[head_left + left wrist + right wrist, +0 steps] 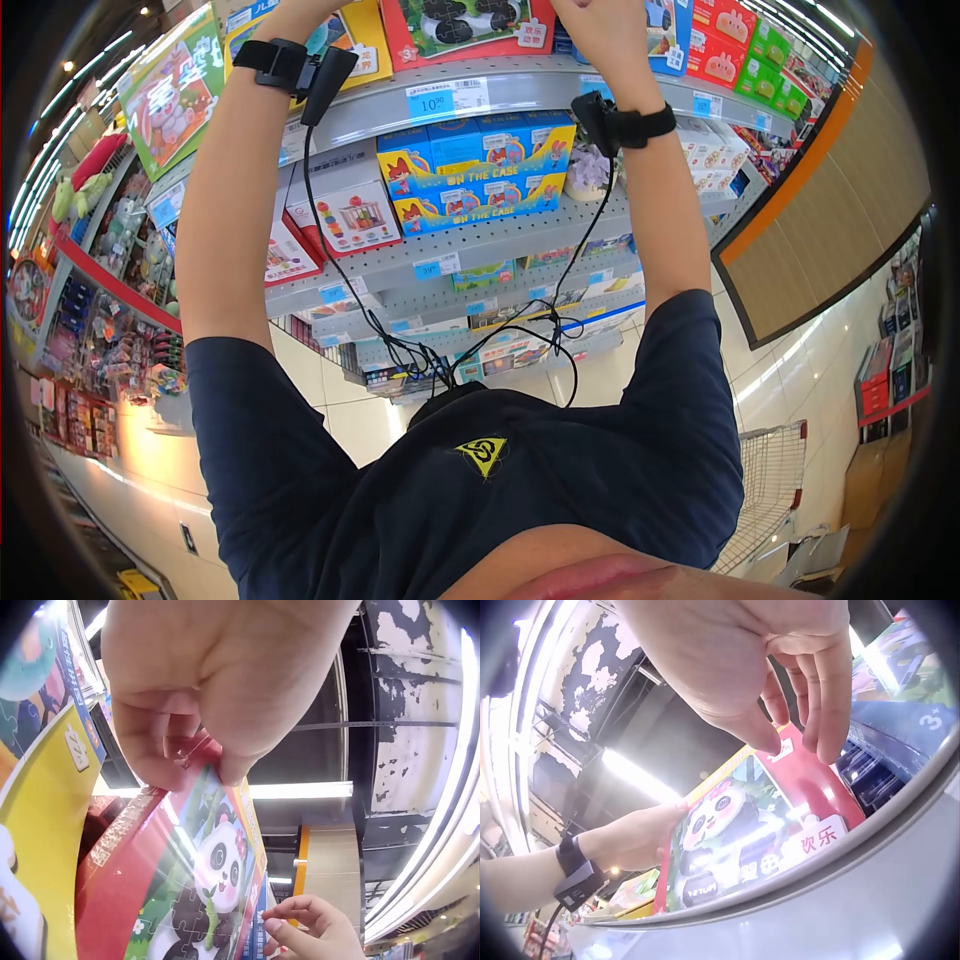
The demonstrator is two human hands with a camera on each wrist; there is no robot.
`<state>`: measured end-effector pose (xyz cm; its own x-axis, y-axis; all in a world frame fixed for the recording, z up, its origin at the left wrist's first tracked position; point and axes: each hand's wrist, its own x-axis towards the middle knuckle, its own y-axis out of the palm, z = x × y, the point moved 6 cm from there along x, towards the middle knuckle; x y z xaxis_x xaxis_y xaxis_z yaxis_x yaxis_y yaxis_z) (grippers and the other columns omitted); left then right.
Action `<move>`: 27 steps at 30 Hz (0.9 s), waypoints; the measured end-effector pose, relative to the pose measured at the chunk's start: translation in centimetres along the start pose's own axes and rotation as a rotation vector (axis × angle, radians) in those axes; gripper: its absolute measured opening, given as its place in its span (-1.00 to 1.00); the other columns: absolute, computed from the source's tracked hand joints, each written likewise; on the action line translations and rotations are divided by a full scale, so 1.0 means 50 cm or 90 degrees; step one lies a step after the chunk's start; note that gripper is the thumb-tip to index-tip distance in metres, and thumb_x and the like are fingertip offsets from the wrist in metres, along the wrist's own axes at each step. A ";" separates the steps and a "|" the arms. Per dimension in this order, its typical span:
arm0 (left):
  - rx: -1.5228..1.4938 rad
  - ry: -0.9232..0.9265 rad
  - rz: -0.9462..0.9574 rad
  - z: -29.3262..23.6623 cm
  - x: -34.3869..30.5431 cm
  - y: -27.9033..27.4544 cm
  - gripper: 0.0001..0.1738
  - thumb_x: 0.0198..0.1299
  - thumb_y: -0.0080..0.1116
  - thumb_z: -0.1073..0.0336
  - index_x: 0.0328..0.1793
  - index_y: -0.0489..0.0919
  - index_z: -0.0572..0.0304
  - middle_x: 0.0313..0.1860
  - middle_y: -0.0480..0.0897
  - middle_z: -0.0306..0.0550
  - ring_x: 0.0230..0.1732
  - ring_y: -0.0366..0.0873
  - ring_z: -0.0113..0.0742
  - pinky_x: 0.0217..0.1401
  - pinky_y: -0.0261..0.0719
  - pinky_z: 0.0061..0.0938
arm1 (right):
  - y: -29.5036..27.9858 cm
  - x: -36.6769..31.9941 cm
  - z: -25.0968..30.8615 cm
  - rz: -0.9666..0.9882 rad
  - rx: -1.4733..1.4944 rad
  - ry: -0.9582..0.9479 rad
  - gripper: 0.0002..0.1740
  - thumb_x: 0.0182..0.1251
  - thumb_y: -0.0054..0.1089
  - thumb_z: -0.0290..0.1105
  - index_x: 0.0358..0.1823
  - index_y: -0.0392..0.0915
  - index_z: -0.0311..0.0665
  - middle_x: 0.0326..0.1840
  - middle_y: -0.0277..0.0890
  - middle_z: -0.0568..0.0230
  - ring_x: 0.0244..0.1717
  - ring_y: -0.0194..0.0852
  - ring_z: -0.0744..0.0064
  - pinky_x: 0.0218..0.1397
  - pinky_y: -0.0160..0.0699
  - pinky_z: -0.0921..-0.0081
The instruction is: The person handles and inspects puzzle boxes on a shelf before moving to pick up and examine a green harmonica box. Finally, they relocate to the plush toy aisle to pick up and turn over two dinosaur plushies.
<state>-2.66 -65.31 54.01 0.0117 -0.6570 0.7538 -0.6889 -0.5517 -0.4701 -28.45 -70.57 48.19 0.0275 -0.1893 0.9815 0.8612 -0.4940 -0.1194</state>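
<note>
Pinching a corner of the panda box [470, 30] marked "欢乐动物" with left hand [217, 671], above "ON THE CASE" cartons [478, 178], and holding right hand [761, 664] beside it, loosely spread.

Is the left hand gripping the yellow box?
No, the left hand grips the red panda box by its corner.

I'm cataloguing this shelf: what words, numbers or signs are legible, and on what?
"ON THE CASE", twice, on the blue-and-yellow cartons.
"欢乐动物" on the red panda box.
"3+" on a blue box.
"10" on a shelf price tag.
Remaining print is too small, blurred or cut off.
</note>
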 end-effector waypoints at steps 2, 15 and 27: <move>-0.001 0.016 0.008 -0.001 -0.002 0.003 -0.60 0.43 0.22 0.21 0.27 0.42 0.17 -0.33 0.68 -0.12 -0.48 0.57 -0.48 -0.49 0.52 -0.57 | -0.005 0.000 -0.002 -0.006 -0.009 -0.020 -0.69 0.17 0.42 -0.34 -0.13 0.59 -0.33 -0.23 0.61 0.04 -0.38 0.60 0.13 -0.17 0.56 0.20; -0.002 0.010 -0.010 -0.010 -0.019 -0.009 -0.31 0.36 0.32 0.11 0.43 0.31 0.37 -0.20 0.74 -0.11 -0.30 0.62 -0.52 -0.43 0.46 -0.62 | 0.002 0.005 -0.023 0.004 0.003 -0.004 -0.66 0.19 0.42 -0.27 -0.12 0.59 -0.34 -0.17 0.66 -0.04 -0.07 0.65 -0.05 0.02 0.58 0.16; 0.039 -0.009 -0.027 -0.007 -0.027 -0.028 -0.28 0.33 0.34 0.06 0.41 0.35 0.41 -0.13 0.73 -0.03 -0.26 0.63 -0.45 -0.38 0.54 -0.56 | 0.000 -0.001 -0.010 0.005 0.008 0.016 -0.62 0.18 0.45 -0.23 -0.08 0.59 -0.32 -0.20 0.66 -0.01 -0.19 0.66 0.04 -0.07 0.59 0.20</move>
<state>-1.98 -63.46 53.81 0.0503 -0.6394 0.7672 -0.6423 -0.6090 -0.4654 -28.69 -70.99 48.06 0.0220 -0.2149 0.9764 0.8670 -0.4821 -0.1257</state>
